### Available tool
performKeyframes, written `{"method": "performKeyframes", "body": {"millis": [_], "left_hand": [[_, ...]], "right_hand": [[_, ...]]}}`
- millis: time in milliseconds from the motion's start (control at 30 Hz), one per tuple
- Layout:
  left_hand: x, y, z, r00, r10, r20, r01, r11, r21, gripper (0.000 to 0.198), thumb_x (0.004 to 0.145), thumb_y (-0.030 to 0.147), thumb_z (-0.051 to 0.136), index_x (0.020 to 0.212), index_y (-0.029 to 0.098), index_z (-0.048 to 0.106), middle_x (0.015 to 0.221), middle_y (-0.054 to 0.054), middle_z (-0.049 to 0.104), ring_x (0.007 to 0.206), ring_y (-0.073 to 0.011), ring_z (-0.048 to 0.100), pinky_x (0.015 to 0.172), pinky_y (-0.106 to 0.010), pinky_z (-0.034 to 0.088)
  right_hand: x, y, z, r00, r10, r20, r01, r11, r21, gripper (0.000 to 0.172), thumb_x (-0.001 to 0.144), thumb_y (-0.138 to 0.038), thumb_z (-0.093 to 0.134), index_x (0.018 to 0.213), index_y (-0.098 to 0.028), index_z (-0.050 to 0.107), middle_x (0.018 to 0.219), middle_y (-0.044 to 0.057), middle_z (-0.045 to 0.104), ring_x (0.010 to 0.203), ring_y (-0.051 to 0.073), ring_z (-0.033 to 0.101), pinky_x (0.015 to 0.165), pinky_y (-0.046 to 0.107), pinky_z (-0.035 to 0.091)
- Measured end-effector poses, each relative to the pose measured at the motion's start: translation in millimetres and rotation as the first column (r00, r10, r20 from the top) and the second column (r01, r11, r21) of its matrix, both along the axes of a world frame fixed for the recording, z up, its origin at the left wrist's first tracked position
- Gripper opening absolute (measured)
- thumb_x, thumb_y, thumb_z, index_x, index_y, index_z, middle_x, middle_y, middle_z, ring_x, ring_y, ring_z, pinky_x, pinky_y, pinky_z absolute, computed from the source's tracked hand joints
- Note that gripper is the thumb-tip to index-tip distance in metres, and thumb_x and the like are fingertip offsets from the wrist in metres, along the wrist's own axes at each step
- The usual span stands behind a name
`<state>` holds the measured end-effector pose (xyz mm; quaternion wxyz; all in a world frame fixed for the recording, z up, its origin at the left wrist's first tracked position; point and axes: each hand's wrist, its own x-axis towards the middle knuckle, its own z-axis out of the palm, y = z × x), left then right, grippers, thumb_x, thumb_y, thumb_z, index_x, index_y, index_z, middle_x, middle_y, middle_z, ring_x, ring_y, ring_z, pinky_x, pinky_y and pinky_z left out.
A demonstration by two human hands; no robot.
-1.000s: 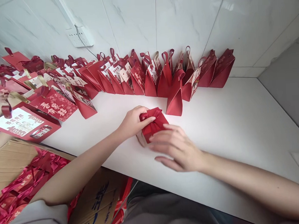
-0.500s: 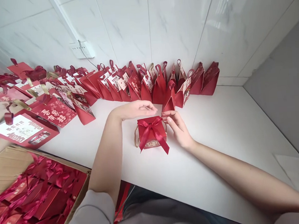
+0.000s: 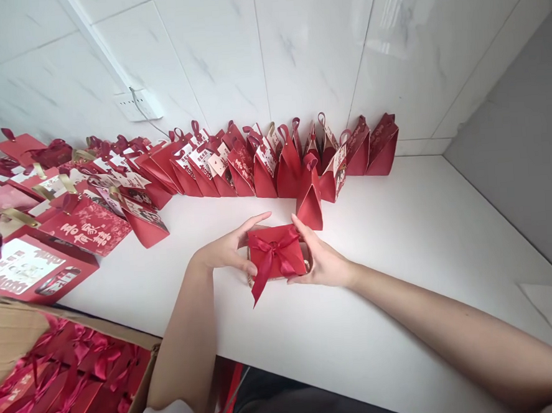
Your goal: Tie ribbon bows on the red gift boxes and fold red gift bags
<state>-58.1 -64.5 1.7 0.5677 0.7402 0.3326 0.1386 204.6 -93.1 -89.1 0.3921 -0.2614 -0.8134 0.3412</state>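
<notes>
A small red gift box (image 3: 279, 265) sits on the white table (image 3: 400, 255), with a dark red satin ribbon bow (image 3: 273, 249) across its lid. My left hand (image 3: 227, 250) holds the box's left side, thumb at the front corner and fingers reaching past the back edge. On the right side, my right hand (image 3: 325, 258) grips the box with its thumb and fingers around the edge. Bits of a gold twisted cord handle (image 3: 249, 270) show at the sides. My palms hide much of both box ends.
Red gift bags (image 3: 288, 168) with ribbon loops line the wall, one standing forward just behind the box. More bags (image 3: 88, 227) crowd the left. A cardboard carton (image 3: 7, 322) of ribboned red boxes sits at lower left. A wall socket (image 3: 139, 106) has a cable.
Both hands have moved from beside and behind the gift box onto its sides. The box has turned and tipped slightly, and its ribbon tails have shifted. The view has moved a little.
</notes>
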Motion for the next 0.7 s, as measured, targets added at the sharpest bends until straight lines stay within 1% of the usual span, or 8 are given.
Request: {"method": "performKeyframes", "body": {"millis": [67, 133, 267, 400, 467, 533, 600, 700], "left_hand": [[1, 2, -4.3, 0.999, 0.006, 0.040, -0.007, 0.999, 0.032, 0.114, 0.059, 0.027, 0.088, 0.153, 0.033, 0.023, 0.156, -0.014, 0.033, 0.142, -0.0326, 0.037, 0.112, -0.046, 0.037], [4, 5, -10.6, 0.992, 0.014, 0.128, -0.019, 0.999, 0.042, 0.106, 0.060, 0.033, 0.088, 0.150, 0.030, 0.032, 0.158, -0.013, 0.031, 0.145, -0.0348, 0.031, 0.114, -0.046, 0.035], [11, 9, -20.6, 0.956, 0.081, 0.281, -0.085, 0.996, 0.003, 0.079, 0.074, 0.047, 0.076, 0.143, 0.027, 0.045, 0.151, -0.014, 0.043, 0.139, -0.0372, 0.040, 0.109, -0.050, 0.039], [17, 6, -16.8, 0.906, 0.234, 0.353, -0.282, 0.955, 0.090, 0.043, 0.088, 0.043, 0.060, 0.128, 0.025, 0.062, 0.143, -0.010, 0.054, 0.135, -0.0333, 0.046, 0.110, -0.046, 0.038], [20, 3, -13.3, 0.874, 0.313, 0.371, -0.373, 0.923, 0.100, 0.036, 0.093, 0.040, 0.052, 0.120, 0.022, 0.067, 0.134, -0.010, 0.061, 0.129, -0.0310, 0.053, 0.107, -0.043, 0.040], [23, 1, -11.7, 0.861, 0.317, 0.397, -0.386, 0.916, 0.107, 0.040, 0.094, 0.044, 0.048, 0.116, 0.019, 0.069, 0.128, -0.012, 0.065, 0.122, -0.0303, 0.057, 0.102, -0.040, 0.044], [25, 0, -12.1, 0.871, 0.273, 0.408, -0.347, 0.930, 0.120, 0.044, 0.092, 0.048, 0.050, 0.119, 0.019, 0.067, 0.126, -0.012, 0.066, 0.115, -0.0296, 0.061, 0.096, -0.038, 0.047], [30, -2, -13.8, 0.891, 0.293, 0.347, -0.350, 0.930, 0.114, 0.041, 0.087, 0.040, 0.060, 0.125, 0.022, 0.063, 0.126, -0.009, 0.066, 0.107, -0.0259, 0.065, 0.090, -0.035, 0.050]], "right_hand": [[-1, -1, -1.8, 0.998, -0.063, -0.017, 0.065, 0.990, 0.126, 0.120, 0.075, -0.030, 0.079, 0.154, -0.033, -0.011, 0.151, 0.019, 0.029, 0.136, 0.032, 0.042, 0.102, 0.053, 0.048], [-2, -1, -2.7, 0.994, -0.103, -0.038, 0.109, 0.965, 0.240, 0.115, 0.078, -0.024, 0.075, 0.154, -0.035, -0.011, 0.153, 0.018, 0.025, 0.140, 0.031, 0.036, 0.102, 0.053, 0.048], [-3, -2, -1.7, 0.990, -0.139, -0.036, 0.143, 0.925, 0.351, 0.108, 0.083, -0.020, 0.070, 0.155, -0.037, -0.008, 0.151, 0.015, 0.028, 0.144, 0.032, 0.029, 0.102, 0.052, 0.051], [-2, -2, -1.4, 0.987, -0.158, -0.027, 0.159, 0.945, 0.285, 0.109, 0.082, -0.028, 0.072, 0.155, -0.037, -0.008, 0.150, 0.015, 0.026, 0.141, 0.034, 0.036, 0.100, 0.051, 0.054], [-2, -2, -2.5, 0.986, -0.159, -0.041, 0.165, 0.962, 0.220, 0.111, 0.081, -0.034, 0.074, 0.154, -0.038, -0.009, 0.150, 0.014, 0.025, 0.138, 0.034, 0.039, 0.096, 0.049, 0.057], [-2, -2, -3.8, 0.984, -0.161, -0.070, 0.170, 0.973, 0.157, 0.112, 0.080, -0.038, 0.075, 0.154, -0.040, -0.009, 0.149, 0.014, 0.024, 0.136, 0.034, 0.042, 0.091, 0.046, 0.060], [-2, -1, -4.8, 0.982, -0.165, -0.095, 0.175, 0.979, 0.102, 0.113, 0.079, -0.040, 0.076, 0.154, -0.040, -0.008, 0.149, 0.015, 0.023, 0.132, 0.033, 0.045, 0.083, 0.043, 0.062], [-2, -1, -5.3, 0.980, -0.166, -0.110, 0.174, 0.982, 0.072, 0.113, 0.078, -0.038, 0.077, 0.154, -0.040, -0.007, 0.148, 0.016, 0.023, 0.128, 0.033, 0.048, 0.077, 0.040, 0.063]]}}
